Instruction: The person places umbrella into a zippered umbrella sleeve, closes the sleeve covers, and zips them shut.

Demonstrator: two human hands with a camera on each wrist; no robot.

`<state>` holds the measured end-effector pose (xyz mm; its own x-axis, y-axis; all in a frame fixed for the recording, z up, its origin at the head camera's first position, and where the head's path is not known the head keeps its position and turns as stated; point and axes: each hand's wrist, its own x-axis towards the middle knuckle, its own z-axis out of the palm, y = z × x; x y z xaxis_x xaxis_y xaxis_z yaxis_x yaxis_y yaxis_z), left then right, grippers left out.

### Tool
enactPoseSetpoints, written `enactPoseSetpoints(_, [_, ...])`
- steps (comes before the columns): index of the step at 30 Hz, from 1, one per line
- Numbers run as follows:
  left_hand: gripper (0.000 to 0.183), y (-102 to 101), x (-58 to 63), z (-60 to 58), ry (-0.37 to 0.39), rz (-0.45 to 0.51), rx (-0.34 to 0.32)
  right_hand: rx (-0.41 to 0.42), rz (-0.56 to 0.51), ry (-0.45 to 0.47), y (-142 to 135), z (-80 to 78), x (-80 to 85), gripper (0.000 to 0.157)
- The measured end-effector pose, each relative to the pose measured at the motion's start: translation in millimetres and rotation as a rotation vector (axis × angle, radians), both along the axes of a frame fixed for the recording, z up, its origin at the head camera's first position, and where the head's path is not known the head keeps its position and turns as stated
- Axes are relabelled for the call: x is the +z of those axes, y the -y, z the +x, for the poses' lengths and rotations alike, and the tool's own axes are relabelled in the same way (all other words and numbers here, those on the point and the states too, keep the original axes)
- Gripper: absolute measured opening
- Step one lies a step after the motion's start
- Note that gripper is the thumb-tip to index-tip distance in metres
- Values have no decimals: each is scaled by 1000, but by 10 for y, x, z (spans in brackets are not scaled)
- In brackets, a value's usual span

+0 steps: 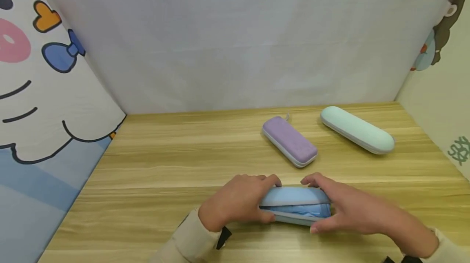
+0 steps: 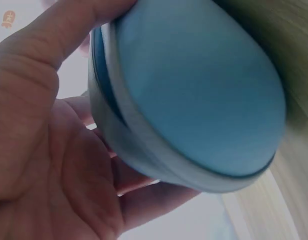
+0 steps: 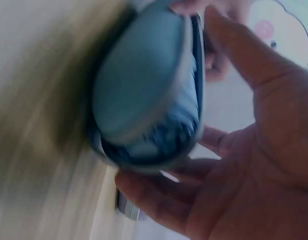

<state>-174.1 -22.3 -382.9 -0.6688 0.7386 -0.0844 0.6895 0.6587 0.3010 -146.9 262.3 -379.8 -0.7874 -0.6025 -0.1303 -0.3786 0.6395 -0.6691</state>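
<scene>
A light blue zip-up glasses case [image 1: 295, 196] lies near the front of the table, its lid partly raised along the near side. Crumpled, shiny blue material [image 1: 312, 210] shows in the gap. My left hand [image 1: 238, 199] grips the left end, thumb in front and fingers behind. At the other end my right hand [image 1: 354, 206] holds the case the same way. The left wrist view shows the rounded blue end [image 2: 204, 95] with its pale zip edge. In the right wrist view the blue contents [image 3: 179, 120] show below the lid, somewhat blurred.
Behind the hands lies a purple zip case [image 1: 290, 140] with a small pull at its far end. A longer mint green case [image 1: 358, 129] is to its right. The wood-grain table [image 1: 165, 165] meets a white cloth [image 1: 238, 42] at the back.
</scene>
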Motion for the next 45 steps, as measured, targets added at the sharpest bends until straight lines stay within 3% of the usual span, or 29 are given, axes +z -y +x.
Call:
enactPoseSetpoints(2, [59,-2,-10,-9,-24,5,-8,-14,80,-113,62,55,-45,91])
enactPoseSetpoints(6, [54,4,-24,-12,-68,11,-19,-64,135,-330,138,120,-132,80])
enactPoseSetpoints(12, [56,2,-26,3,-69,-8,0,-89,110,-494,147,151,-200,68])
enactPoseSetpoints(19, [81,-61,-89,44,-100,-81,-22,-106,122,-544,146,190,-237,68])
enactPoseSetpoints(24, [80,-77,-141,56,-144,-102,-16,-108,221,-484,189,191,-229,76])
enactPoseSetpoints(27, [80,-83,-156,53,-172,-95,-24,-90,295,-502,230,190,-243,84])
enactPoseSetpoints(31, [79,-62,-135,29,-298,-18,-9,-113,309,-570,235,188,-263,84])
enactPoseSetpoints(33, [81,-22,-95,-3,-366,58,53,-165,256,-589,208,178,-251,80])
enactPoseSetpoints(35, [90,37,-38,-51,-381,166,142,-239,190,-590,161,167,-221,76])
enactPoseSetpoints(36, [96,71,1,-74,-352,219,193,-273,153,-583,136,160,-198,76])
enactPoseSetpoints(38, [109,138,78,-112,-224,323,295,-319,59,-555,85,136,-160,75])
enactPoseSetpoints(41, [114,228,153,-152,78,470,388,-351,-92,-415,31,111,-104,71])
enactPoseSetpoints(43, [104,243,144,-174,277,558,378,-347,-207,-251,16,103,-79,69])
enactPoseSetpoints(45, [91,218,102,-190,447,638,310,-322,-313,-81,25,103,-65,65])
